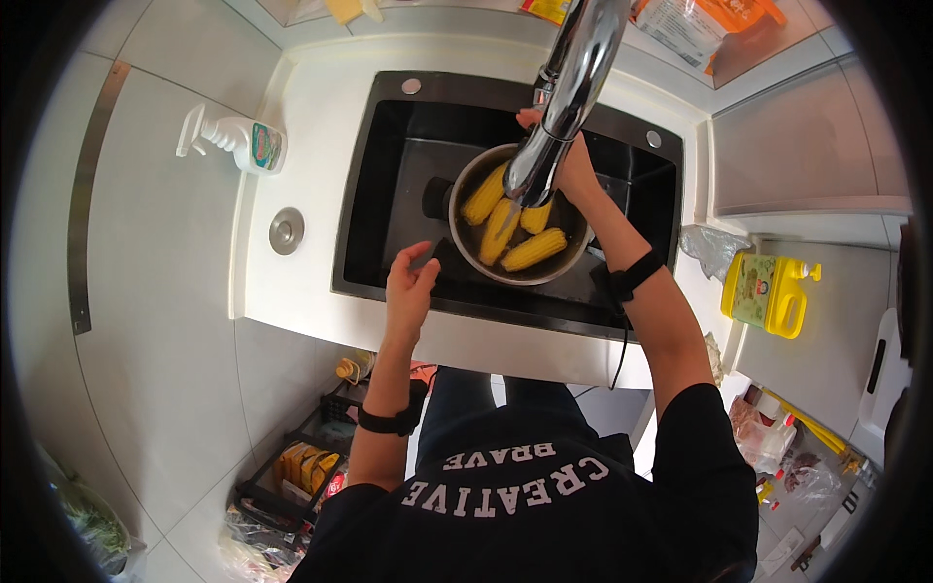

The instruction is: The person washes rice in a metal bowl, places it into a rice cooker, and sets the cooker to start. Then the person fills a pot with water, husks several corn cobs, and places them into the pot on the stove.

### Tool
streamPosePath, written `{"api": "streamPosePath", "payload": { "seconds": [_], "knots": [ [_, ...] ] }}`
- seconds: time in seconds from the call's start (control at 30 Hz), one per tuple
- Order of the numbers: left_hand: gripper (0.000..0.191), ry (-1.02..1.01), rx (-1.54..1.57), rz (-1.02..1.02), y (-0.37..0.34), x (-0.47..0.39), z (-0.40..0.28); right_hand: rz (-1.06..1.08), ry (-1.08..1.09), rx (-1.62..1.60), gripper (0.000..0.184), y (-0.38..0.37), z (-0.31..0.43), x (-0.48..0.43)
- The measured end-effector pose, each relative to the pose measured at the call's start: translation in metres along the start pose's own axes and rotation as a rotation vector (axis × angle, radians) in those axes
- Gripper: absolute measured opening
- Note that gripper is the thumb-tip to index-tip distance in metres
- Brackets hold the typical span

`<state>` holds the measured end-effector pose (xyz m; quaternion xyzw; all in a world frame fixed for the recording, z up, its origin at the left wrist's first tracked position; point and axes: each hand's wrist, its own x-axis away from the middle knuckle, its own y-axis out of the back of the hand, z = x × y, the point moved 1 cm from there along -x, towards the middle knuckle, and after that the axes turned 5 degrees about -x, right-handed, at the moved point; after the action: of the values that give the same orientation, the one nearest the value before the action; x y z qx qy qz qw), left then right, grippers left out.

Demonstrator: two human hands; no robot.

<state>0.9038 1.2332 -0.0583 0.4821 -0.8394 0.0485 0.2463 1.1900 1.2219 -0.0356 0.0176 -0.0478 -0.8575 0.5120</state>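
Several ears of yellow corn (535,249) lie in a round metal pot (466,256) inside the black sink (408,157). Water runs into the pot from the chrome faucet (536,171) above it. My right hand (572,164) reaches behind the spout, its fingers near the faucet's base; the spout hides much of the hand, so its grip cannot be made out. My left hand (412,280) hovers over the sink's front left edge, fingers apart and holding nothing. The pot's black handle (436,198) points left.
A white spray bottle (255,146) lies on the left counter, near a round metal drain cover (286,231). At the right are a crumpled plastic bag (711,250) and a yellow pump jug (765,295). A black rack (291,466) with packages stands below left.
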Motion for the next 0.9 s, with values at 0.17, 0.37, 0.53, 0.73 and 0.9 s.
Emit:
{"api": "streamPosePath", "payload": {
  "seconds": [0.17,0.37,0.53,0.73,0.9],
  "knots": [
    [0.034,0.008,-0.022,-0.035,0.005,-0.016,-0.004,0.003,-0.058,-0.32,0.027,0.025,0.003,-0.027],
    [0.037,-0.054,-0.255,-0.094,0.008,-0.085,0.003,-0.36,-0.066,0.239,0.033,0.071,-0.082,0.029],
    [0.055,0.056,-0.483,-0.113,-0.012,-0.163,0.036,-0.529,-0.551,0.603,0.069,0.093,-0.158,0.105],
    [0.066,0.403,-0.251,0.034,-0.03,-0.213,0.081,-0.604,-0.573,0.364,0.061,0.102,-0.188,0.102],
    [0.056,0.237,-0.117,0.17,-0.02,-0.23,0.107,-0.586,-0.606,0.266,0.043,0.106,-0.209,0.111]
  ]
}}
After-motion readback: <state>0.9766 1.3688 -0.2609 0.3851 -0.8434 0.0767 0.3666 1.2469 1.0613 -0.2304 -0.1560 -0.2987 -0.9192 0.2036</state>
